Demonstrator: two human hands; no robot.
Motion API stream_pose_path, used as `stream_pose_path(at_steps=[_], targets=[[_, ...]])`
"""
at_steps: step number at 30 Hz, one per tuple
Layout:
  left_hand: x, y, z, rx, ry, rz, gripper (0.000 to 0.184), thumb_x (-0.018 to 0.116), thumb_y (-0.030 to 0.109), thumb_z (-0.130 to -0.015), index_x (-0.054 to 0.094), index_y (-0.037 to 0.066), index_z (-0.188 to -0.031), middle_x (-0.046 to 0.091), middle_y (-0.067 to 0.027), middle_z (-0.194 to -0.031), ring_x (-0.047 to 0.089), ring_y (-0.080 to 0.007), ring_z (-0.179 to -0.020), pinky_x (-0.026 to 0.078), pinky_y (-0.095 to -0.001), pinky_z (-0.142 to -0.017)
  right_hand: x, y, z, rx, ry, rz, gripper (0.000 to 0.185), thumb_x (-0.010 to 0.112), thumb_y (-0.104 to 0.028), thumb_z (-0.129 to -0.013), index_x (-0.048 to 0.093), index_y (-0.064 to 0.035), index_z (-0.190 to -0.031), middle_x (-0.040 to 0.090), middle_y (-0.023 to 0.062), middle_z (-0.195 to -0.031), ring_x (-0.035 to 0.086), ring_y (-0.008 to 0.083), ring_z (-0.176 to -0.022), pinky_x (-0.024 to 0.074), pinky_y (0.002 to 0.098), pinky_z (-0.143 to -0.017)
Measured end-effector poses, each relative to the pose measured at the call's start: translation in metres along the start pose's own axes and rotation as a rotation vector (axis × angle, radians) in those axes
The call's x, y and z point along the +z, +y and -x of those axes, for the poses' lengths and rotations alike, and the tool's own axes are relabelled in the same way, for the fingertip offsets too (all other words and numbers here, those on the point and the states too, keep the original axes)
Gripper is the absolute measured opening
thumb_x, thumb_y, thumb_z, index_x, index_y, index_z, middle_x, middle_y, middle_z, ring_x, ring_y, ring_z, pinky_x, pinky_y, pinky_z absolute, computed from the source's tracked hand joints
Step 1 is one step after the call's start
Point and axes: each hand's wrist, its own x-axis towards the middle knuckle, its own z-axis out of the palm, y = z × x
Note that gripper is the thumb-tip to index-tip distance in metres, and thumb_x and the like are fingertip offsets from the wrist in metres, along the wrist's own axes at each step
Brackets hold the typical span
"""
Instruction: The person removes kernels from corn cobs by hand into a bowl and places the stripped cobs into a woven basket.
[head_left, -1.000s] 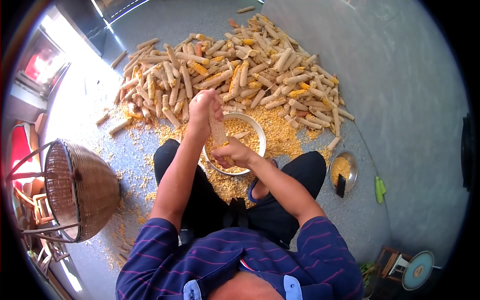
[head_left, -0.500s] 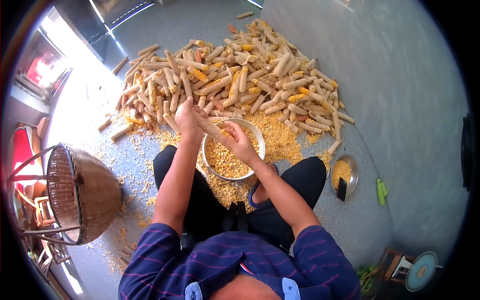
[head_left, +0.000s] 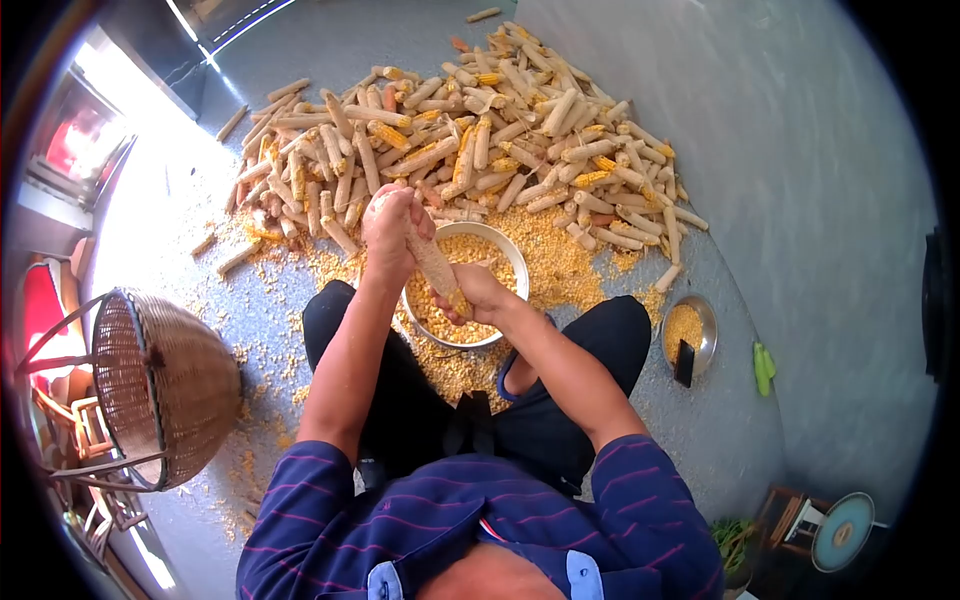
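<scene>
A pale, mostly bare corn cob (head_left: 430, 258) slants between my two hands, over a round white-rimmed container (head_left: 517, 262) of yellow kernels. My left hand (head_left: 392, 232) is closed around its upper end. Around the lower end, where some yellow shows, the fingers of my right hand (head_left: 474, 294) are wrapped. Loose kernels (head_left: 560, 262) lie on the floor around the container. Just beyond it is a large heap of cobs (head_left: 430, 150), a few still bearing yellow kernels.
A wicker basket (head_left: 190, 390) lies tilted at the left. To the right are a metal bowl (head_left: 708, 340) with kernels and a dark object, green pods (head_left: 764, 370), and a round-dial scale (head_left: 842, 533). My bent knees flank the container.
Half a second ago my right hand's fingers were spread beside the cob; now they are closed around its lower end. The cob has swung to a steeper slant.
</scene>
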Motion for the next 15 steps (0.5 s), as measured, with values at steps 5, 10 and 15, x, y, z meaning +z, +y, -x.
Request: stream_pose_path(at_steps=[5,10,15], targets=[[-0.010,0.003,-0.006,-0.106,-0.251,0.120,0.013,0.053,0.018,-0.089,0.051,0.010,-0.080,0.043,-0.0033,-0.059,0.043,-0.0155,-0.045,0.037,-0.0297,-0.044,-0.001,0.015,0.012,0.121,-0.420,-0.336,0.037,0.039,-0.036,-0.098,0.055,-0.0040,-0.090,0.047,0.0017,-0.059,0.042,0.0100,-0.044,0.0366,0.0227,-0.038],[-0.019,0.007,-0.024,-0.113,-0.366,0.484,0.016,0.051,0.022,-0.092,0.053,0.010,-0.080,0.043,0.0004,-0.056,0.041,-0.0121,-0.042,0.036,-0.0294,-0.042,0.010,0.003,0.045,-0.042,-0.644,-0.403,0.023,0.051,-0.028,-0.096,0.050,-0.0052,-0.099,0.044,-0.0011,-0.062,0.040,0.0077,-0.047,0.0351,0.0205,-0.040],[-0.007,0.006,-0.012,-0.139,0.046,0.154,0.019,0.055,0.025,-0.090,0.050,0.011,-0.078,0.042,-0.0013,-0.055,0.042,-0.0149,-0.043,0.035,-0.0291,-0.041,0.007,0.011,0.034,-0.110,-0.200,0.141,0.013,0.061,-0.012,-0.086,0.055,-0.0082,-0.074,0.043,-0.0030,-0.057,0.041,0.0056,-0.047,0.0309,0.0212,-0.041]])
